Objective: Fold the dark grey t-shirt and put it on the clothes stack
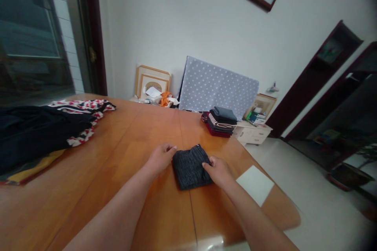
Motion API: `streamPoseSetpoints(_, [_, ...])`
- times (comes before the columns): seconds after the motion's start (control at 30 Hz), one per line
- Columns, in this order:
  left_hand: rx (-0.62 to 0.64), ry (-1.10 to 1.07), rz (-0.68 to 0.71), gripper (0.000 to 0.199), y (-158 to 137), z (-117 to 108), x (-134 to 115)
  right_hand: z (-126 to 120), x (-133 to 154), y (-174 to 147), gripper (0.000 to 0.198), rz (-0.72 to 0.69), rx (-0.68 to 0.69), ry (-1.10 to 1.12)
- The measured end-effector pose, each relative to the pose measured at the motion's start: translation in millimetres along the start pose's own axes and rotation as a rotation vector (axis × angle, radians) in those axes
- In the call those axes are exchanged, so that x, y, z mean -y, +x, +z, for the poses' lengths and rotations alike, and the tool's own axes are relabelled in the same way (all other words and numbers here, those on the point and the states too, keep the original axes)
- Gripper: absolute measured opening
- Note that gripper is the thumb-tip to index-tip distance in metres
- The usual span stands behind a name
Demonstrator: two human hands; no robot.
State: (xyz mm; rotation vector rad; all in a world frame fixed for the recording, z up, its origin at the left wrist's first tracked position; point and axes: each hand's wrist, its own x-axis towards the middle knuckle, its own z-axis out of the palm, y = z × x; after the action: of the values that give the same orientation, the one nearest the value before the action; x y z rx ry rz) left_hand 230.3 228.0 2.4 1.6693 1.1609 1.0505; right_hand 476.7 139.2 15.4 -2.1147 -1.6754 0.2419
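Observation:
A dark grey, heathered garment (191, 169), folded into a small square, lies on the wooden table in front of me. At its upper left corner is my left hand (160, 157), thumb and fingers pinched together at the cloth's edge. My right hand (218, 169) grips the right edge, its thumb on top of the fabric. The exact kind of garment cannot be made out in its folded form.
A stack of folded clothes (220, 122) stands near the table's far edge. Loose dark and patterned clothes (44, 129) lie at the left. A white sheet (255, 185) rests by the right edge of the brown table (141, 125). Behind stands a dotted grey cloth cover (218, 84).

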Motion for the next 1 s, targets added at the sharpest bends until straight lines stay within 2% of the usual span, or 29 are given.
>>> streamPoseSetpoints(0.1, [-0.002,-0.054,-0.054,0.033,-1,-1,-1,-3,8,-4,0.027,-0.017,-0.067,-0.214])
streamPoseSetpoints(0.17, [-0.002,-0.13,-0.114,0.031,-2,-2,-3,-5,12,-8,0.026,-0.034,-0.093,-0.258])
streamPoseSetpoints(0.27, [-0.009,-0.237,-0.202,0.032,-5,-4,-7,-7,17,-10,0.024,-0.061,-0.133,-0.267])
streamPoseSetpoints(0.37, [-0.027,-0.286,-0.247,0.034,-8,-7,-12,-9,26,-9,0.023,-0.025,-0.144,-0.233])
streamPoseSetpoints(0.5, [-0.045,-0.396,-0.339,0.041,-8,-14,-16,-11,57,-5,0.022,-0.027,-0.164,-0.155])
streamPoseSetpoints(0.6, [-0.033,-0.585,-0.508,0.051,-4,-23,-15,-12,100,-10,0.022,-0.137,-0.164,-0.06])
streamPoseSetpoints(0.63, [-0.021,-0.644,-0.557,0.054,-3,-27,-14,-11,115,-13,0.022,-0.211,-0.157,0.002])
streamPoseSetpoints(0.7, [0.017,-0.754,-0.603,0.061,-1,-33,-12,-11,141,-20,0.022,-0.444,-0.067,0.195])
streamPoseSetpoints(0.77, [0.034,-0.839,-0.622,0.066,0,-39,-10,-10,154,-23,0.025,-0.587,-0.005,0.413])
streamPoseSetpoints(0.8, [0.035,-0.867,-0.627,0.069,0,-42,-10,-9,154,-22,0.028,-0.594,-0.006,0.504])
streamPoseSetpoints(0.9, [0.048,-0.88,-0.676,0.078,3,-49,-10,-4,127,-11,0.037,-0.4,-0.117,0.637])
streamPoseSetpoints(1.0, [0.071,-0.853,-0.712,0.085,5,-54,-11,2,74,6,0.039,-0.144,-0.229,0.548])
